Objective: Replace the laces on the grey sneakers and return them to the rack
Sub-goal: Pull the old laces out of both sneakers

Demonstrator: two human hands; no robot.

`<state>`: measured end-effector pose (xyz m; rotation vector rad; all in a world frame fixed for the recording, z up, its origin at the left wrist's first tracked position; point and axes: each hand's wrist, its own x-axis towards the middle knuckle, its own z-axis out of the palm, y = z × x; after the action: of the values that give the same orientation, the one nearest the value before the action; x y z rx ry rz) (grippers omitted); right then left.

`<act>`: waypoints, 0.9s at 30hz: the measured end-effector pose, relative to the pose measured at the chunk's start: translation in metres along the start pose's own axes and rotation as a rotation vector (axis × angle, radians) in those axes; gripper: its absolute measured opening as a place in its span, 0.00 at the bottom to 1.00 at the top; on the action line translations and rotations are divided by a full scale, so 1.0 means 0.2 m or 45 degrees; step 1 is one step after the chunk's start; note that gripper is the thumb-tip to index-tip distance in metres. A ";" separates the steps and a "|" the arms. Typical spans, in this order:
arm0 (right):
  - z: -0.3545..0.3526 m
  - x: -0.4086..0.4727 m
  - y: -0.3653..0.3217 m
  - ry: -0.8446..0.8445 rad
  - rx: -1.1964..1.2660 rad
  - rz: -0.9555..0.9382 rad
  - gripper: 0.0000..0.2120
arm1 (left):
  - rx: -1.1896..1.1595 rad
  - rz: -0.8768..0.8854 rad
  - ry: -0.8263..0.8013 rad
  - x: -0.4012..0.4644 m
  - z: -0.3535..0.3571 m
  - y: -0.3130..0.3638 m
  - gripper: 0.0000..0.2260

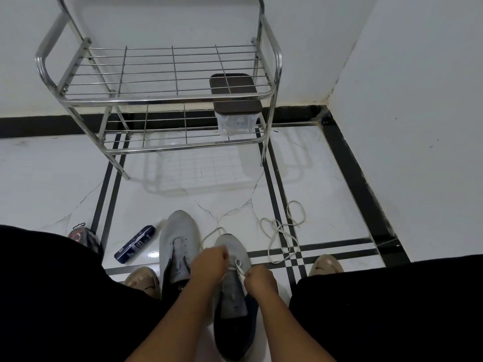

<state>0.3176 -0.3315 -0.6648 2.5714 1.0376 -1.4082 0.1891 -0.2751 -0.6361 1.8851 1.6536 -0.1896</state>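
Note:
Two grey sneakers stand on the floor between my knees. The left sneaker [179,244] has no lace in it. Over the right sneaker [233,286] both my hands work a white lace [239,266]. My left hand [210,262] is curled over the shoe's front and pinches one part of the lace, whose loop trails past the toe. My right hand [260,279] pinches the other part at the eyelets. A loose white lace [283,232] lies tangled on the tiles to the right. The metal rack [167,97] stands against the wall ahead.
A clear box with a dark lid [235,105] sits on the rack's lower shelf at the right. A dark blue can [136,244] lies on the floor left of the sneakers, a small dark object [82,235] beyond it. My feet wear beige slippers [326,265].

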 end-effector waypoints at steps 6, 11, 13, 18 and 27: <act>0.02 0.00 0.01 0.004 -0.030 -0.029 0.15 | 0.340 0.131 0.038 -0.05 0.17 -0.03 0.07; 0.02 0.00 0.03 -0.015 0.038 -0.015 0.16 | -0.596 -0.310 0.394 0.02 0.06 -0.05 0.07; 0.01 0.02 0.04 -0.027 0.055 0.006 0.16 | -0.934 -0.515 0.647 0.06 -0.06 -0.08 0.08; 0.03 0.02 0.02 -0.096 0.066 -0.030 0.09 | -1.642 -0.776 0.660 0.11 -0.20 -0.08 0.11; 0.04 0.04 0.04 -0.081 0.059 -0.005 0.15 | 0.040 0.046 0.005 -0.02 0.02 -0.01 0.08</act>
<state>0.3185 -0.3364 -0.6776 2.5387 1.0141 -1.5217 0.1875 -0.2814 -0.6387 1.9385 1.6267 -0.1982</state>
